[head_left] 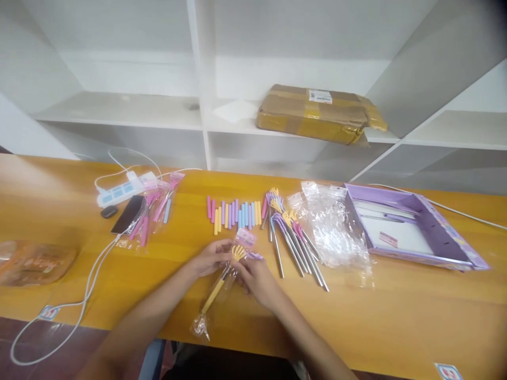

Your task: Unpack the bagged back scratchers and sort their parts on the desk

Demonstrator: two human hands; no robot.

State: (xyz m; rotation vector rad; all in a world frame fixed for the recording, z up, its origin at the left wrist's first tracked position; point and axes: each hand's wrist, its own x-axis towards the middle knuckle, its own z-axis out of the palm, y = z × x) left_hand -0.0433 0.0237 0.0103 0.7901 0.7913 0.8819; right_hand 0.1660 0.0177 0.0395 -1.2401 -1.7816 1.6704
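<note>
Both my hands meet at the front middle of the wooden table (396, 316). My left hand (212, 257) and my right hand (256, 278) are closed on a clear plastic sleeve (222, 282) that holds a yellow-handled claw-tipped stick (216, 293). The stick's yellow claw end (238, 252) pokes up between my fingers. The sleeve's lower end (200, 327) lies on the table toward me.
Behind my hands lies a row of coloured handles (233, 212), then metal claw sticks (293, 237), empty clear sleeves (332, 227) and a purple box (412, 227). At the left are packed sticks (152, 214), a phone (127, 214), a power strip (119, 191) and a cable (85, 295). A parcel (317, 113) sits on the shelf.
</note>
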